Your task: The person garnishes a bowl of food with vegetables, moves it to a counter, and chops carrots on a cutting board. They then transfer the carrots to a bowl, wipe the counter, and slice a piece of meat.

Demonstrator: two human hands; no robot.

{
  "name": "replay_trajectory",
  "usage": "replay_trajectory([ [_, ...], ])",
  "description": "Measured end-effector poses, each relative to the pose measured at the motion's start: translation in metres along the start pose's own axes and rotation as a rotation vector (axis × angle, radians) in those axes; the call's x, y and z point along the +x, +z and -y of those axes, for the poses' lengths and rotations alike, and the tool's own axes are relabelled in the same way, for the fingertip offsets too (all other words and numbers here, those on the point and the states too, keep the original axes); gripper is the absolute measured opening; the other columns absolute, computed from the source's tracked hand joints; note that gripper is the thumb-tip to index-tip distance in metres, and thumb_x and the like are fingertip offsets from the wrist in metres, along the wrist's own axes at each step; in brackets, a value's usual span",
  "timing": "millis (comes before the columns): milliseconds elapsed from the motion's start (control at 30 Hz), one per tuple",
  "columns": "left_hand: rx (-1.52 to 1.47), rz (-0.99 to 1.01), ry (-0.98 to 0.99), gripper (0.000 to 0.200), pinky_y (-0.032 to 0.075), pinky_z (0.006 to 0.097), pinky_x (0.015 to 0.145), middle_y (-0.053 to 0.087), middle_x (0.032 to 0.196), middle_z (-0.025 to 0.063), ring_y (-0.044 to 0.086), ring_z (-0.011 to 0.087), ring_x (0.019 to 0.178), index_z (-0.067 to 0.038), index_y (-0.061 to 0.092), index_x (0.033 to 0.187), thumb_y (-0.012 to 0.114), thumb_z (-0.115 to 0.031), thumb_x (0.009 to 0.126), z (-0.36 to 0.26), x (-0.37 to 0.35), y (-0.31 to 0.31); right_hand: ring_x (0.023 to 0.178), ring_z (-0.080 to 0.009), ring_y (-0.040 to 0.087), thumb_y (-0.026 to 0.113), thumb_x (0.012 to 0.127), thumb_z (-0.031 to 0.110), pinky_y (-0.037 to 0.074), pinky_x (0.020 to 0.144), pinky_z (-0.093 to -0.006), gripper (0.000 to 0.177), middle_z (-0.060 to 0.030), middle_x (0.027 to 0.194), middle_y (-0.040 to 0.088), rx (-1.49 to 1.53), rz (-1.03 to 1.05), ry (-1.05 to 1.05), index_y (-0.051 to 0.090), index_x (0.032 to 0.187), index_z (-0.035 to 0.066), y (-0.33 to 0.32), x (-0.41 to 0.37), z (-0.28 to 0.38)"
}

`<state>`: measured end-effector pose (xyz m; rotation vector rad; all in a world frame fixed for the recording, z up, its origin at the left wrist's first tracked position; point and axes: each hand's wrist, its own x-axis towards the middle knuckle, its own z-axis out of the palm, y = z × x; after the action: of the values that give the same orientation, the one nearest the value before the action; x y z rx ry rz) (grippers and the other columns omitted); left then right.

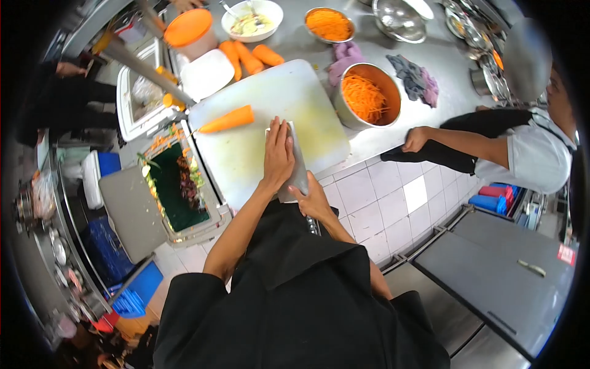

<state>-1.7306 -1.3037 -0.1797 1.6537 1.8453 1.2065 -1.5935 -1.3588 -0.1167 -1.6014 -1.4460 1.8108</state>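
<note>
My left hand (279,157) lies flat on a wide-bladed knife (300,161), its fingers stretched out along the blade. Near the handle, my right hand (313,200) is closed around the knife; a metal handle end shows below it. The blade rests over the near part of a white cutting board (319,126), with a pale edge showing beside it that I cannot make out. A peeled carrot (228,119) lies on the board, left of my left hand.
A metal pot (393,92) of shredded carrot stands right of the board. Behind are whole carrots (249,58), a bowl of shredded carrot (330,26) and cloths (407,75). A bin of peelings (175,184) is at left. Another person (522,147) stands at right.
</note>
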Motion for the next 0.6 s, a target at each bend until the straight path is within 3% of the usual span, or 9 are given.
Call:
replay_trajectory([
  [67,-0.01,0.052,0.07,0.043,0.025,0.0492,0.118,0.033,0.153,0.0258,0.032,0.0412,0.142,0.007,0.045,0.139,0.043,-0.013,0.101,-0.035,0.026,0.009,0.039,-0.0155,0.051,0.066,0.092,0.015,0.041,0.037,-0.0318,0.042,-0.0101,0.061,0.058,0.01,-0.061,0.011,0.042,0.123,-0.001,-0.021,-0.012,0.02],
  [133,-0.214,0.1,0.22,0.042,0.028,0.0436,0.117,0.038,0.152,0.0231,0.036,0.0377,0.141,0.004,0.047,0.139,0.042,-0.015,0.102,-0.077,0.067,0.029,0.039,-0.0158,0.052,0.065,0.093,0.012,0.042,0.037,-0.0325,0.038,-0.0106,0.061,0.058,0.145,-0.305,-0.157,0.043,0.121,0.0,-0.044,-0.019,0.038],
  [200,-0.374,0.113,0.294,0.041,0.031,0.041,0.115,0.043,0.147,0.0238,0.04,0.0375,0.138,0.005,0.048,0.138,0.041,-0.015,0.103,-0.118,0.111,0.059,0.041,-0.0166,0.053,0.064,0.092,0.01,0.043,0.038,-0.0337,0.031,-0.0117,0.064,0.059,0.072,-0.501,-0.161,0.044,0.115,0.0,-0.077,-0.026,0.066],
  [300,-0.377,0.081,0.443,0.04,0.034,0.0402,0.113,0.05,0.141,0.0238,0.044,0.0363,0.136,0.006,0.052,0.134,0.043,-0.017,0.103,-0.115,0.17,0.125,0.042,-0.0173,0.054,0.063,0.092,0.008,0.043,0.038,-0.034,0.027,-0.0125,0.066,0.059,-0.056,-0.638,-0.157,0.044,0.109,0.0,-0.13,-0.03,0.078],
  [367,-0.345,0.182,0.317,0.039,0.04,0.0414,0.108,0.058,0.131,0.0257,0.053,0.0365,0.126,0.007,0.058,0.127,0.043,-0.019,0.102,-0.105,0.194,0.154,0.042,-0.0175,0.054,0.06,0.093,0.007,0.042,0.038,-0.0333,0.024,-0.0138,0.071,0.059,-0.132,-0.709,-0.173,0.044,0.108,-0.001,-0.149,-0.041,0.078],
  [400,-0.379,0.254,0.178,0.038,0.047,0.0407,0.098,0.067,0.116,0.023,0.064,0.0338,0.112,0.004,0.063,0.121,0.048,-0.024,0.1,-0.109,0.204,0.142,0.042,-0.0175,0.054,0.06,0.093,0.007,0.042,0.038,-0.0333,0.024,-0.0138,0.071,0.059,-0.132,-0.72,-0.187,0.044,0.108,-0.001,-0.157,-0.048,0.08],
  [467,-0.455,0.156,0.184,0.037,0.051,0.0401,0.088,0.071,0.108,0.0184,0.069,0.0286,0.1,0.002,0.066,0.117,0.051,-0.027,0.1,-0.105,0.222,0.122,0.042,-0.0174,0.053,0.059,0.093,0.005,0.042,0.038,-0.0328,0.022,-0.0142,0.074,0.059,-0.103,-0.729,-0.15,0.044,0.108,-0.001,-0.166,-0.062,0.075],
  [567,-0.667,0.122,0.145,0.035,0.052,0.0316,0.082,0.072,0.099,0.01,0.067,0.0176,0.094,-0.004,0.065,0.121,0.05,-0.03,0.103,-0.07,0.248,0.103,0.042,-0.0158,0.052,0.058,0.093,0.004,0.041,0.037,-0.0324,0.026,-0.0137,0.076,0.059,-0.051,-0.731,-0.134,0.045,0.114,-0.001,-0.165,-0.071,0.059],
  [600,-0.741,0.109,-0.024,0.033,0.051,0.0288,0.074,0.069,0.09,0.0061,0.064,0.0139,0.084,-0.006,0.066,0.118,0.049,-0.03,0.103,-0.081,0.251,0.079,0.042,-0.0151,0.052,0.058,0.092,0.004,0.04,0.037,-0.0321,0.028,-0.0133,0.077,0.06,-0.029,-0.722,-0.152,0.045,0.117,-0.001,-0.163,-0.07,0.059],
])
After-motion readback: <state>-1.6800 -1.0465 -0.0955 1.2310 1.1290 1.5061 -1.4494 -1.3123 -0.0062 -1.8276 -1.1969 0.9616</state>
